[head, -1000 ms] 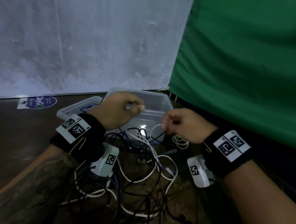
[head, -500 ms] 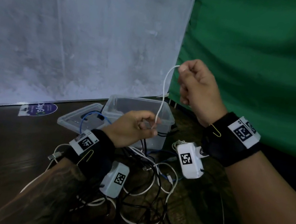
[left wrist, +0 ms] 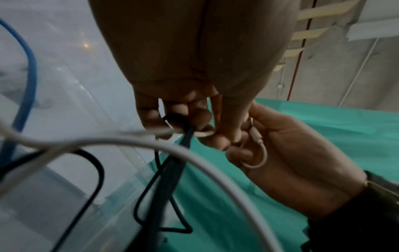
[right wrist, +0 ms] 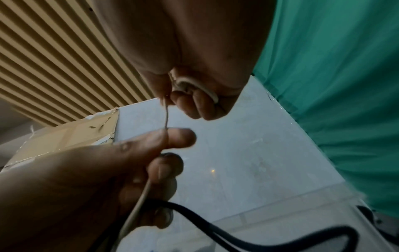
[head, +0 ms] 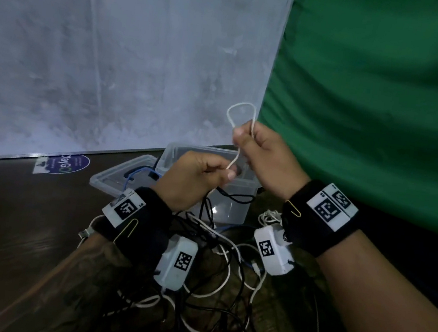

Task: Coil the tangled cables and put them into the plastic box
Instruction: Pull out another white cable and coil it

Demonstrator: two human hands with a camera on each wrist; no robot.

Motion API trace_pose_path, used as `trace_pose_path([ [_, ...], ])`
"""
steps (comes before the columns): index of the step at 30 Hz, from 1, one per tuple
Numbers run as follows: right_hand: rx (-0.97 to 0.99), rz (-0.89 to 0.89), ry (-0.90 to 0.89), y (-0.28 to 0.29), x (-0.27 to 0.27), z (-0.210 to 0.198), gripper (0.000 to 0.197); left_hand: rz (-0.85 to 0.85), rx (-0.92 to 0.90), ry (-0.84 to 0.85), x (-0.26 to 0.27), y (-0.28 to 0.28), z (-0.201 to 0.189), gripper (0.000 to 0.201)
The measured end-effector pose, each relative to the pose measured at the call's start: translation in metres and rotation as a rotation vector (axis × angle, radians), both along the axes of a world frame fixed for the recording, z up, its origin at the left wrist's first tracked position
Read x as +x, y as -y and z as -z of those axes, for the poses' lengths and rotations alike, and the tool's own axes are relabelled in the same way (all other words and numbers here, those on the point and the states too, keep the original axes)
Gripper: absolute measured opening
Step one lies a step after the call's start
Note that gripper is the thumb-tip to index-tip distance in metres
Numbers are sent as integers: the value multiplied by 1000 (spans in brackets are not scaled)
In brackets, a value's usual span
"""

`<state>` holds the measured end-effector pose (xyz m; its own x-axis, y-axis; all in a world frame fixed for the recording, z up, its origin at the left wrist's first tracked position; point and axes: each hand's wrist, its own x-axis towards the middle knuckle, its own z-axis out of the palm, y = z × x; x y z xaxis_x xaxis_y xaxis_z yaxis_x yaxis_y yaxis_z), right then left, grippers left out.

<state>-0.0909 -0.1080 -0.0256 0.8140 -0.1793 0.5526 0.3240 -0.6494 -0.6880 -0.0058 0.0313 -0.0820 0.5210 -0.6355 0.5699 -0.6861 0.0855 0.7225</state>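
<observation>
A thin white cable (head: 240,113) forms a small loop above my right hand (head: 264,155), which pinches it in curled fingers over the clear plastic box (head: 237,204). My left hand (head: 196,179) pinches the same cable lower down, just in front of the box. In the left wrist view my left fingers (left wrist: 202,124) hold the white cable (left wrist: 202,134) with a black cable (left wrist: 185,134) crossing them, and a white connector end (left wrist: 255,136) lies in my right palm. The right wrist view shows a taut stretch of cable (right wrist: 166,117) between both hands. A tangle of black and white cables (head: 212,290) lies on the floor below.
The box lid (head: 118,180) lies left of the box with a blue cable (head: 138,174) across it. A green cloth (head: 373,102) hangs at the right and a pale sheet (head: 115,54) behind. A round sticker (head: 64,166) sits on the dark floor at the left.
My right hand, raised high with the white cable half a second ago, has come down and left toward my left hand. A small loop now stands above its fingers.
</observation>
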Motion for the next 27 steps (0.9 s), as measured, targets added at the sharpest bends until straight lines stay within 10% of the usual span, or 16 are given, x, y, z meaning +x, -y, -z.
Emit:
trace_pose_path([
  [5,690,-78,187,0,3,-22,19,-78,248,113,18,-15,12,18],
  [12,-363,43,-251,8,8,3,22,-179,121,164,13,-12,-1,40],
  [17,-291,194,8,4,8,-8,28,-81,115,8,11,-15,-1,26],
  [20,160,233,222,7,3,-32,26,-48,221,47,18,-22,8,23],
  [24,809,-160,199,5,-2,-46,19,-78,212,10,27,-22,19,26],
  [27,339,-112,-56,3,2,-32,19,-132,139,98,25,-17,13,32],
])
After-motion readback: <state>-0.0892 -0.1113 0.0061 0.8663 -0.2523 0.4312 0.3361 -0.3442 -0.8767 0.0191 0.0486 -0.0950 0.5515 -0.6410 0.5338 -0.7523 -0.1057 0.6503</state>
